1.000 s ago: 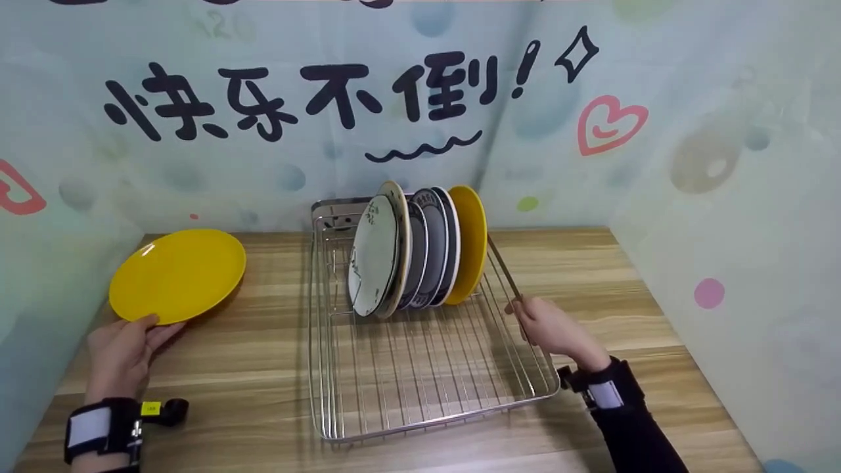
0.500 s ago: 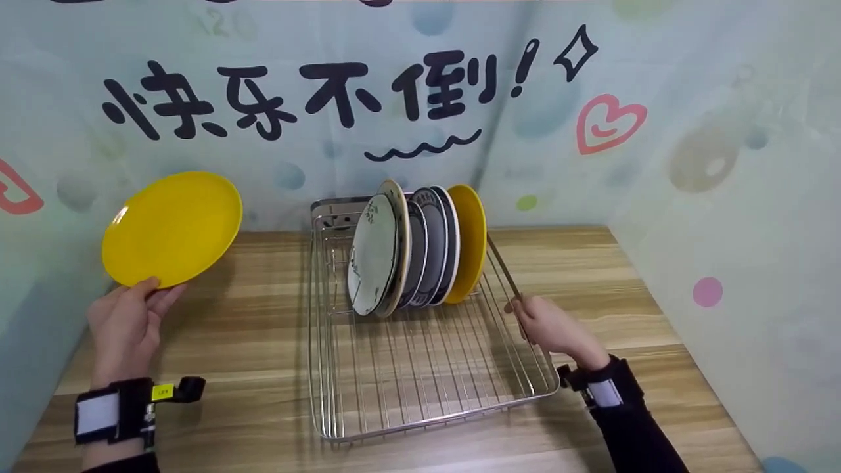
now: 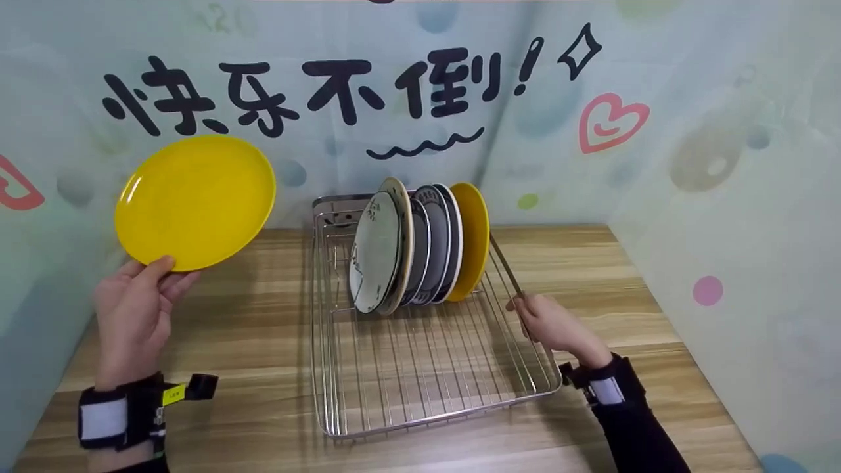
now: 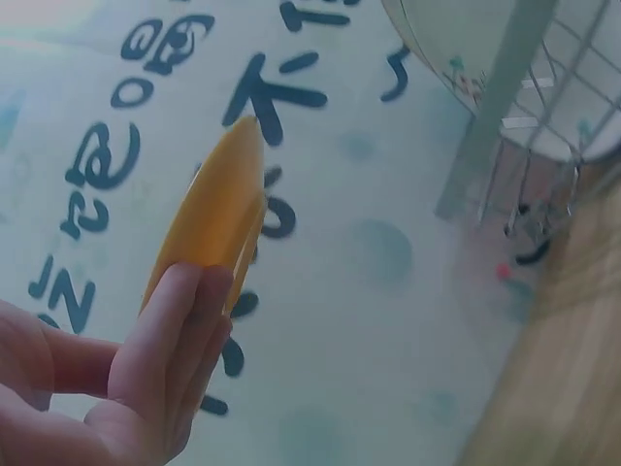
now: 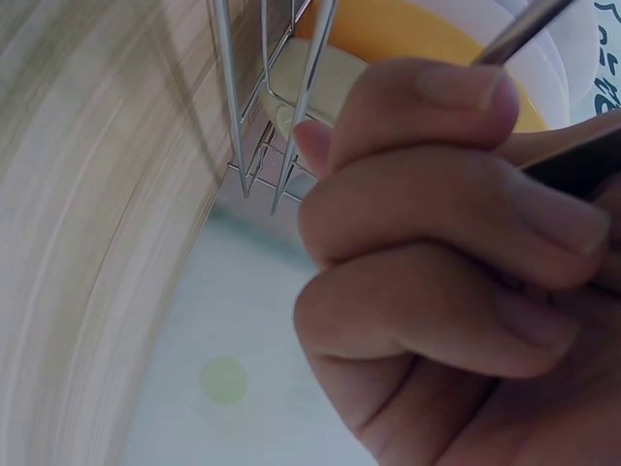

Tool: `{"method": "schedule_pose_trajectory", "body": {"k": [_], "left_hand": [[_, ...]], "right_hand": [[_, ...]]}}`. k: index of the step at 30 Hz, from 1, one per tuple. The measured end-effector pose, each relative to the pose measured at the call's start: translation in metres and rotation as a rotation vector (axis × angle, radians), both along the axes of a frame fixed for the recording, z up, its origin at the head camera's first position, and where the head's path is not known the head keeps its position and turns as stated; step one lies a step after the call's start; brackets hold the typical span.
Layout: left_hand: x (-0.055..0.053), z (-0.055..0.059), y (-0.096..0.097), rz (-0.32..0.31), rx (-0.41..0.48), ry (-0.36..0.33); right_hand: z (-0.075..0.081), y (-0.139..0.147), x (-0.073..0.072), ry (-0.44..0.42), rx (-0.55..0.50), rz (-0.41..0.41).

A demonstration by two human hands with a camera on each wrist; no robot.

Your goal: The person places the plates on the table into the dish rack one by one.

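My left hand (image 3: pixel 136 309) pinches a yellow plate (image 3: pixel 197 200) by its lower rim, thumb on the face and fingers behind. The plate is raised and tilted against the backdrop, left of the wire dish rack (image 3: pixel 433 420). In the left wrist view the plate (image 4: pixel 209 218) shows nearly edge-on. My right hand (image 3: pixel 552 322) grips the rack's right rim, and the right wrist view shows its fingers (image 5: pixel 417 214) curled round the metal bar. Standing in the rack are a white plate (image 3: pixel 376 256), several dark-patterned plates (image 3: pixel 437 243) and another yellow plate (image 3: pixel 470 243) at the right end.
The rack stands on a wood-grain table (image 3: pixel 263 368), its front half showing bare wires. Close behind it rises a printed backdrop (image 3: pixel 315 151) with black characters. A side panel (image 3: pixel 742 263) borders the table on the right.
My left hand has lifted the yellow plate from low over the table at the left, then shifted it slightly right. My right hand has kept its grip on the rack, and the plates there stand unchanged.
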State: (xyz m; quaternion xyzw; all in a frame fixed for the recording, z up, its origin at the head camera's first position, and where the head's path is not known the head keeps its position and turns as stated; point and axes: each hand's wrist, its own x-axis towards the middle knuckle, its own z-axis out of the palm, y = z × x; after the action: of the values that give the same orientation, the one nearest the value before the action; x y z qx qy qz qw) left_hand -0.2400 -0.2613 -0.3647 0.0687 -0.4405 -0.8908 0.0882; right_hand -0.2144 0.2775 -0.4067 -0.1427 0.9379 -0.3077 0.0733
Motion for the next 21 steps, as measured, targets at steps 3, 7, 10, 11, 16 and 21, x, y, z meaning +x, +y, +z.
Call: {"method": "schedule_pose_trajectory", "body": {"k": [3, 7, 10, 11, 16, 21], "left_hand": [[0.004, 0.006, 0.009, -0.018, 0.015, 0.041], [0.01, 0.01, 0.018, -0.044, 0.012, 0.091], [0.013, 0.012, 0.024, -0.069, -0.023, 0.127], [0.014, 0.013, 0.026, -0.079, -0.04, 0.139], [0.02, 0.019, 0.035, -0.119, -0.093, 0.188], [0.029, 0.024, 0.042, -0.132, -0.104, 0.218]], "right_hand": [[0.001, 0.0, 0.0, 0.003, 0.0, -0.002], [0.001, -0.001, -0.001, 0.004, 0.004, -0.004], [0.0, -0.001, -0.003, -0.003, 0.0, -0.002], [0.0, 0.0, -0.003, 0.0, 0.001, 0.0], [0.002, 0.004, -0.003, -0.017, -0.035, 0.003], [0.013, 0.012, 0.0, -0.047, -0.075, -0.048]]}}
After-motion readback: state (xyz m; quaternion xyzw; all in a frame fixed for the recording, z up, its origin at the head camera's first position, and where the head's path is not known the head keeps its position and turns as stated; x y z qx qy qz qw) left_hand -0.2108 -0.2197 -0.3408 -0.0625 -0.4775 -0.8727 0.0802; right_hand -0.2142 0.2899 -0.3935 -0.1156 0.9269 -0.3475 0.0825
